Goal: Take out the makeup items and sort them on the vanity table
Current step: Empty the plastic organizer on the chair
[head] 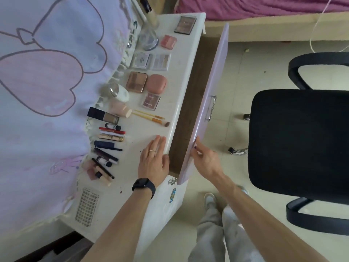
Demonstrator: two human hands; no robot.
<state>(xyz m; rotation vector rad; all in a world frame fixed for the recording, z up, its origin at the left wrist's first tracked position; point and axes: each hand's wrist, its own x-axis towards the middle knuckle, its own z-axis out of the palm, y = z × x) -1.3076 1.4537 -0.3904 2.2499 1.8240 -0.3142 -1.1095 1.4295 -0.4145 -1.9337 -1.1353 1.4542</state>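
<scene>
Makeup items (109, 146) are lying sorted on the vanity table (143, 133). Tubes, pencils and sticks are sitting in a row just beside the draped cloth (47, 82) at the left. Compacts and palettes (137, 82) are running in a line toward the far end, with two brushes (151, 118) lying near the front edge.

Your left hand (154, 161) is resting flat on the table's front edge, fingers straight, holding nothing; a dark watch (144, 186) is sitting on that wrist.

The drawer (188, 103) is standing pulled out, brown floor showing. Your right hand (204, 159) is gripping the top edge of the lilac drawer front (211, 91); the fingers appear to be curling over it, partly hidden. A black chair (298, 142) is standing at the right, apart from the drawer.
</scene>
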